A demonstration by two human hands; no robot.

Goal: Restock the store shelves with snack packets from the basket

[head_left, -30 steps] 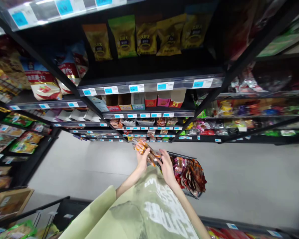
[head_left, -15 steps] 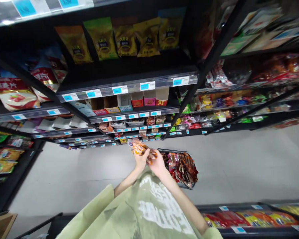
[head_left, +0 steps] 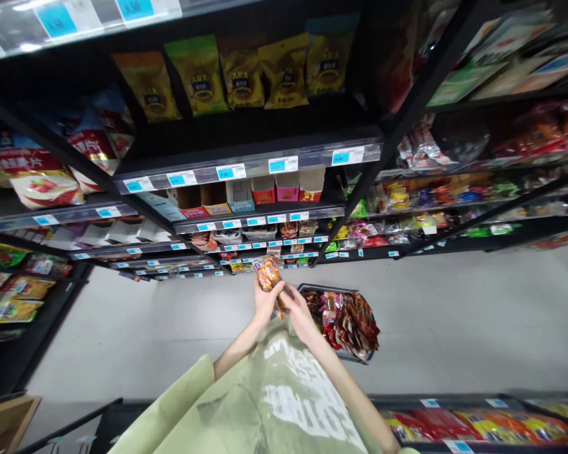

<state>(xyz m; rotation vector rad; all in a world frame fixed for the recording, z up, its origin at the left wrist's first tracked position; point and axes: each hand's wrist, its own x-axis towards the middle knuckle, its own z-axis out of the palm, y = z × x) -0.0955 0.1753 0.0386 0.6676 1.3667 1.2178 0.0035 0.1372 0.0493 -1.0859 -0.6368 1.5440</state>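
Both of my hands are together in front of my chest around an orange-and-white snack packet [head_left: 268, 272]. My left hand [head_left: 266, 301] grips its left side, thumb across the front. My right hand [head_left: 298, 309] closes on its lower right side, its fingertips meeting the left thumb. Whether it is one packet or a small stack I cannot make out. Just right of my right hand, a dark basket [head_left: 329, 289] full of red and brown snack packets [head_left: 353, 321] sits low near the floor.
Ahead stands a black shelf unit [head_left: 265, 129] with yellow snack bags [head_left: 239, 79] and open cardboard boxes [head_left: 264, 189]. More shelves with bagged goods [head_left: 402, 195] run to the right. Behind me on the right is a low shelf of red and yellow packets [head_left: 473, 425]. Grey floor [head_left: 435, 315] lies between.
The snack packet has turned more upright in my hands, its top swinging right. My right hand has shifted its fingers along the lower side. The view has moved slightly.
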